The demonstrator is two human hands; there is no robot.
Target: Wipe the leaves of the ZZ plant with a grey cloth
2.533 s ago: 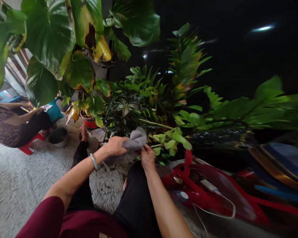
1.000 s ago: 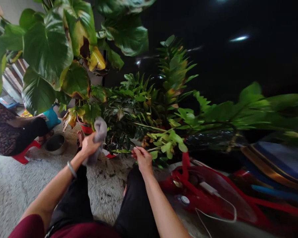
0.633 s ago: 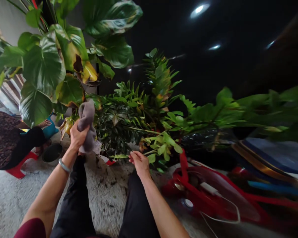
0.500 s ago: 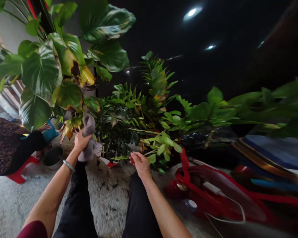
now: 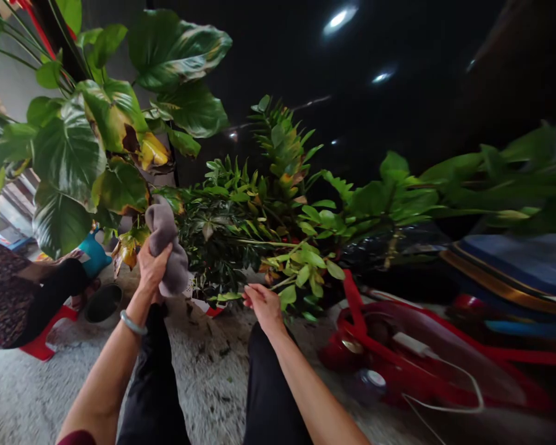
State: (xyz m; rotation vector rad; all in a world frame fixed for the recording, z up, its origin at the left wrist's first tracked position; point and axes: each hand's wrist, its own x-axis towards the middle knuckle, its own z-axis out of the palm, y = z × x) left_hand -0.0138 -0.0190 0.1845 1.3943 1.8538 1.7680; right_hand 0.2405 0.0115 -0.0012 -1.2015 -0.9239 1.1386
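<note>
My left hand, with a bangle at the wrist, is closed around a crumpled grey cloth. Just above it hang broad leaves of a large plant, some yellow and brown at the edges. My right hand is closed in a pinch at a thin leafy stem low in the plants. Small green leaves spread right beside its fingers. Exactly how the fingertips grip the stem is too small to see clearly.
On the left a person sits on a red stool, near a dark bucket. To the right lies a red bag with a white charger and cable on it. A dark glossy wall stands behind the plants.
The cloth in my left hand has shifted slightly right and up against the plants. My right hand stays at the same stem. The whole view has turned a little.
</note>
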